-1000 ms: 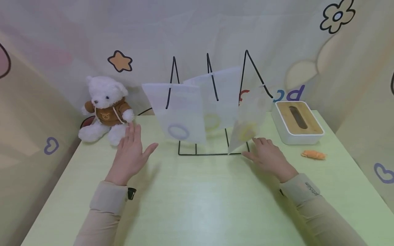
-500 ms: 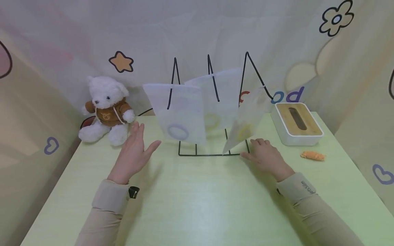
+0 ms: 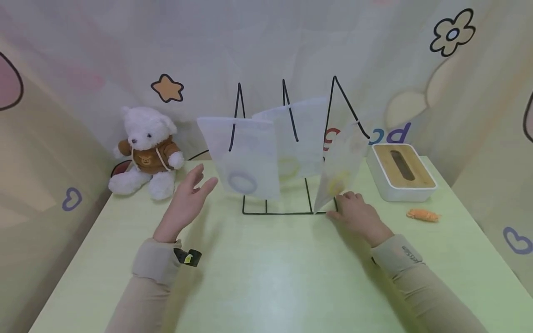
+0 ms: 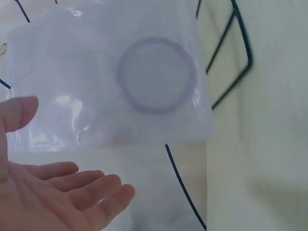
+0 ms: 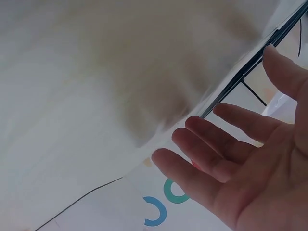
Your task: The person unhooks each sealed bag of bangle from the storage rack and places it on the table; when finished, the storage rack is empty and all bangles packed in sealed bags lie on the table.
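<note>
A printed curtain [image 3: 200, 41] backed a pale table [image 3: 266, 286]. At centre stood a black wire rack [image 3: 283, 213], from which hung a left bag [image 3: 237, 148], a middle bag [image 3: 308, 134] and a right bag [image 3: 344, 150], all cloudy. The left hand [image 3: 185, 203], left of centre, was empty, fingers loose, near the left bag. The right hand [image 3: 359, 217], right of centre, grasped nothing, fingers extended beside the right bag; contact could not be told. A teddy bear [image 3: 147, 148] sat at left.
</note>
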Demonstrator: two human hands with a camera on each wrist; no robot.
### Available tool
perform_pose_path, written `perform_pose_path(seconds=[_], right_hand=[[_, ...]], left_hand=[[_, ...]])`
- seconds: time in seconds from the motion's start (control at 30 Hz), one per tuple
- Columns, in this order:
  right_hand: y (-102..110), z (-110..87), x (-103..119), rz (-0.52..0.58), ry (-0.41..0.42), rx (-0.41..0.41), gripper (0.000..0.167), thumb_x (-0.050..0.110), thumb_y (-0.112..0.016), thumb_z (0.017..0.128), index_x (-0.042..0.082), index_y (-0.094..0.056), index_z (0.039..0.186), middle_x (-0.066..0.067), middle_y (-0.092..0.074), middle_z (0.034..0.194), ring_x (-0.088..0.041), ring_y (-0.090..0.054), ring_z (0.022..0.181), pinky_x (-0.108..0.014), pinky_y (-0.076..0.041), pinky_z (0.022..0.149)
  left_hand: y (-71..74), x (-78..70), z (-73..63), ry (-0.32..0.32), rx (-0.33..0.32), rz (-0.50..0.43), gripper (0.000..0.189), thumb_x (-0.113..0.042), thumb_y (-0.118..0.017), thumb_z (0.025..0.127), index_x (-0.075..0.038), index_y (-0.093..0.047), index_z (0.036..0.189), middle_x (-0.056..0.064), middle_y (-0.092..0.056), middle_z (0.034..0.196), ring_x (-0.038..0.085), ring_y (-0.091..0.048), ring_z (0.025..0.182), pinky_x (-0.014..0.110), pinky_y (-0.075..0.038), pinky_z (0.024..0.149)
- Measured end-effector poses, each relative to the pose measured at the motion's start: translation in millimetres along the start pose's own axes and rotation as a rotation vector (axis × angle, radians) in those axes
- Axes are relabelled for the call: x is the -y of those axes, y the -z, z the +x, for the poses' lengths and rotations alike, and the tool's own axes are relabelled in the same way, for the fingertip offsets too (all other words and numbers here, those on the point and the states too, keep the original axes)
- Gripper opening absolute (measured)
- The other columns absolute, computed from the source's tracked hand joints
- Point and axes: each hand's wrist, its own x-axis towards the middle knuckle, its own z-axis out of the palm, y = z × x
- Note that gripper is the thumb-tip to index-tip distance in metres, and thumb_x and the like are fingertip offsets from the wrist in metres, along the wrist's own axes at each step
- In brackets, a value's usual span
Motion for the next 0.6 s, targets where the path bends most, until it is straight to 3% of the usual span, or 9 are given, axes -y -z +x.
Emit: perform_pose_path(seconds=[0.3, 0.6], right_hand=[[-9.2, 1.1, 0.4, 0.001, -0.004, -0.011, 0.059, 0.038, -0.061, 0.095, -0.003, -0.05, 0.136, -0.027, -0.052, 0.125, -0.043, -0.049, 0.109, -0.063, -0.048, 0.077], [-8.7, -1.9, 1.6, -0.02, 0.01, -0.048, 0.058, 0.041, -0.055, 0.098, -0.002, -0.05, 0.136, -0.028, -0.05, 0.123, -0.044, -0.047, 0.108, -0.063, -0.049, 0.072]], left_hand=[[-12.6, -11.8, 12.9, -0.12, -0.212, -0.173, 0.06, -0.033, -0.054, 0.101, -0.005, -0.034, 0.15, 0.013, -0.038, 0.15, 0.025, -0.036, 0.138, 0.041, -0.033, 0.11], [-17.5, -17.4, 14.9, -0.156, -0.277, -0.187, 0.054, -0.03, -0.054, 0.101, -0.004, -0.039, 0.147, 0.011, -0.044, 0.146, 0.028, -0.041, 0.134, 0.045, -0.035, 0.106]])
